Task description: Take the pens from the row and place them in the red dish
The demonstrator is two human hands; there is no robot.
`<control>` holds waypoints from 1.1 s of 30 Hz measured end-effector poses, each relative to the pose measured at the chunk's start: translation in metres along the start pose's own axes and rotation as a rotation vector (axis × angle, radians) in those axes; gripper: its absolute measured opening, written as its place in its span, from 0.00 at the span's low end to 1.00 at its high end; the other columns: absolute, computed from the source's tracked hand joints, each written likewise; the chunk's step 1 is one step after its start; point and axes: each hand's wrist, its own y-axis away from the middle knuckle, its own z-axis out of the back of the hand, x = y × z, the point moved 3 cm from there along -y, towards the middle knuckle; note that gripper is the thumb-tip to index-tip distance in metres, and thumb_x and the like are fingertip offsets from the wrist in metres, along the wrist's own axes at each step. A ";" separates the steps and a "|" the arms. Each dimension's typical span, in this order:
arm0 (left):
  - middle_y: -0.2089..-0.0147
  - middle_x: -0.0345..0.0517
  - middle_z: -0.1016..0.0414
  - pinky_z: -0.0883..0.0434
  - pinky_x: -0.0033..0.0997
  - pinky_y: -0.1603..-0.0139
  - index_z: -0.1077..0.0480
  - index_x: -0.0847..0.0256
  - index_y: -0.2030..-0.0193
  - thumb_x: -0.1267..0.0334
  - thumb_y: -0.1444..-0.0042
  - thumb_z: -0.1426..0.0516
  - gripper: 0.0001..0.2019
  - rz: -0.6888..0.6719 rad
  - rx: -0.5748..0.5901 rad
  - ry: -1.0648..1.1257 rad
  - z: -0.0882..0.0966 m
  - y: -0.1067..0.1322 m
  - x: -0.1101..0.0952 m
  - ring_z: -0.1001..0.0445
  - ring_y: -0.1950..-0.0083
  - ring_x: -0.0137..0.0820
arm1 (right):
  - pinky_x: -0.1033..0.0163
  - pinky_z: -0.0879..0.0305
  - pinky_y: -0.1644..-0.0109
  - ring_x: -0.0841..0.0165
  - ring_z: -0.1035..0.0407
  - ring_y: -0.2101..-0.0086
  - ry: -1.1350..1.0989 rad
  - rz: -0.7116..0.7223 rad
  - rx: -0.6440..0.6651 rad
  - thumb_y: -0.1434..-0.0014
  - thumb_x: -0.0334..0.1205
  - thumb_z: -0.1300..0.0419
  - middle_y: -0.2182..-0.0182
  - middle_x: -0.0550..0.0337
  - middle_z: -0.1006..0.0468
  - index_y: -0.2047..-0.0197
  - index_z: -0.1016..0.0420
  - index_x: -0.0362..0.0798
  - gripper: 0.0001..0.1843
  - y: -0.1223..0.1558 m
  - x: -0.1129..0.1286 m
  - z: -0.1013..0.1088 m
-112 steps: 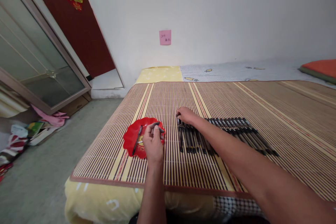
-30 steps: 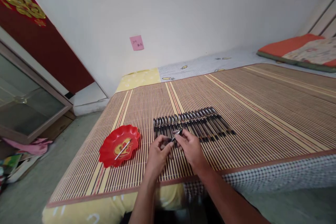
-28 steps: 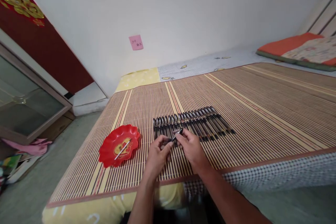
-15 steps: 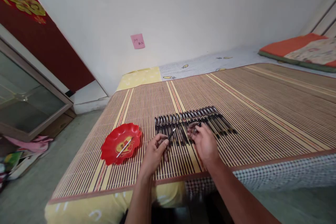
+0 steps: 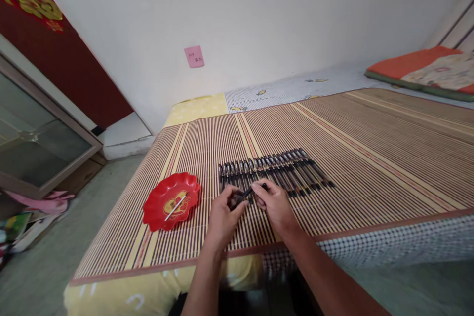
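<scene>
My left hand (image 5: 224, 215) is closed round a black pen (image 5: 243, 196), which slants up to the right. My right hand (image 5: 274, 207) pinches the pen's upper end, where a dark piece that looks like its cap (image 5: 264, 186) pokes out past the fingers. Both hands meet just over the near side of a row of black capped pens (image 5: 276, 160). Those pens lie side by side on the striped bamboo mat (image 5: 318, 217), caps toward the wall. My hands cover the lower ends of some of them.
Left of my hands, a red scalloped plate (image 5: 153, 207) holds a thin white stick (image 5: 175, 208), perhaps a refill. A folded orange quilt (image 5: 403, 65) lies at the far right. The mat's front edge is close to my forearms, and a pink note (image 5: 194, 57) hangs on the wall.
My hands have come together. The pen's bare silver tip, seen before in my left hand, is now covered at my right fingers. The row and plate have stayed put.
</scene>
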 end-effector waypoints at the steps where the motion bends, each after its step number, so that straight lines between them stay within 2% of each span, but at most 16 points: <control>1: 0.68 0.38 0.28 0.36 0.26 0.65 0.29 0.58 0.63 0.64 0.47 0.38 0.06 -0.017 -0.009 -0.036 0.000 0.000 0.000 0.31 0.67 0.29 | 0.67 0.53 0.78 0.75 0.49 0.81 0.019 0.016 0.001 0.47 0.55 0.34 0.84 0.71 0.42 0.70 0.28 0.49 0.18 0.000 0.000 0.001; 6: 0.68 0.39 0.26 0.36 0.28 0.62 0.28 0.58 0.66 0.61 0.42 0.41 0.05 -0.060 0.007 -0.116 0.002 0.001 -0.005 0.30 0.65 0.32 | 0.67 0.50 0.76 0.74 0.46 0.80 0.099 0.074 0.019 0.44 0.53 0.35 0.83 0.70 0.40 0.69 0.26 0.48 0.16 0.000 0.001 0.004; 11: 0.71 0.40 0.29 0.38 0.28 0.64 0.28 0.58 0.67 0.56 0.35 0.49 0.13 -0.017 0.109 -0.099 0.001 0.003 -0.008 0.32 0.67 0.32 | 0.67 0.51 0.77 0.74 0.47 0.80 0.093 0.056 0.052 0.44 0.52 0.36 0.82 0.70 0.40 0.63 0.22 0.48 0.15 0.001 0.005 0.003; 13: 0.69 0.40 0.28 0.37 0.28 0.63 0.29 0.58 0.65 0.55 0.37 0.47 0.11 0.006 0.121 -0.054 -0.001 0.002 -0.007 0.30 0.65 0.32 | 0.67 0.51 0.77 0.74 0.47 0.80 0.102 0.056 0.049 0.45 0.53 0.35 0.82 0.70 0.40 0.63 0.22 0.48 0.16 0.001 0.007 0.002; 15: 0.67 0.40 0.27 0.36 0.28 0.62 0.31 0.58 0.62 0.56 0.43 0.40 0.09 0.027 0.082 -0.018 -0.002 0.002 -0.005 0.30 0.64 0.32 | 0.67 0.50 0.77 0.74 0.47 0.80 0.117 0.057 0.034 0.45 0.52 0.35 0.82 0.69 0.39 0.65 0.22 0.48 0.15 0.002 0.008 0.002; 17: 0.68 0.38 0.29 0.37 0.27 0.64 0.33 0.57 0.63 0.59 0.48 0.37 0.11 0.044 0.015 -0.015 -0.001 0.001 -0.003 0.31 0.67 0.30 | 0.67 0.50 0.77 0.74 0.46 0.80 0.131 0.057 0.023 0.46 0.53 0.35 0.82 0.68 0.38 0.66 0.22 0.49 0.15 0.002 0.008 0.001; 18: 0.71 0.36 0.31 0.38 0.26 0.66 0.34 0.57 0.65 0.58 0.47 0.37 0.10 0.047 0.005 -0.022 -0.001 0.001 -0.002 0.33 0.69 0.30 | 0.67 0.50 0.77 0.73 0.46 0.80 0.136 0.058 0.021 0.46 0.53 0.34 0.82 0.68 0.37 0.66 0.22 0.49 0.15 0.002 0.008 0.001; 19: 0.72 0.36 0.33 0.39 0.26 0.67 0.35 0.57 0.68 0.57 0.44 0.40 0.09 0.047 0.020 -0.027 0.000 0.001 -0.002 0.35 0.70 0.29 | 0.67 0.49 0.77 0.73 0.45 0.80 0.140 0.061 0.023 0.46 0.53 0.34 0.82 0.68 0.37 0.66 0.22 0.49 0.15 0.002 0.008 0.001; 23: 0.76 0.35 0.39 0.40 0.27 0.71 0.37 0.58 0.74 0.52 0.36 0.49 0.17 0.074 0.152 0.045 -0.001 0.002 -0.001 0.39 0.73 0.28 | 0.66 0.46 0.77 0.71 0.42 0.78 0.163 0.073 0.038 0.47 0.54 0.34 0.81 0.66 0.34 0.65 0.21 0.50 0.16 0.003 0.008 -0.001; 26: 0.73 0.35 0.36 0.38 0.25 0.71 0.35 0.59 0.68 0.53 0.42 0.42 0.12 0.104 0.128 0.135 -0.001 0.002 -0.002 0.37 0.72 0.26 | 0.67 0.47 0.77 0.72 0.43 0.79 0.173 0.070 0.049 0.46 0.51 0.35 0.81 0.66 0.34 0.65 0.21 0.49 0.14 0.003 0.008 -0.001; 29: 0.73 0.33 0.35 0.37 0.24 0.74 0.36 0.58 0.66 0.56 0.49 0.36 0.14 0.139 0.090 0.192 0.001 0.002 -0.001 0.36 0.75 0.25 | 0.67 0.48 0.77 0.73 0.45 0.80 0.188 0.069 0.062 0.45 0.50 0.36 0.82 0.68 0.36 0.66 0.22 0.49 0.13 0.003 0.007 -0.002; 33: 0.77 0.34 0.37 0.38 0.24 0.76 0.36 0.60 0.71 0.48 0.40 0.44 0.17 0.189 0.231 0.254 0.000 0.004 0.002 0.36 0.78 0.25 | 0.66 0.50 0.78 0.73 0.47 0.81 0.195 0.055 0.099 0.44 0.50 0.36 0.83 0.68 0.38 0.64 0.22 0.49 0.13 0.003 0.005 -0.004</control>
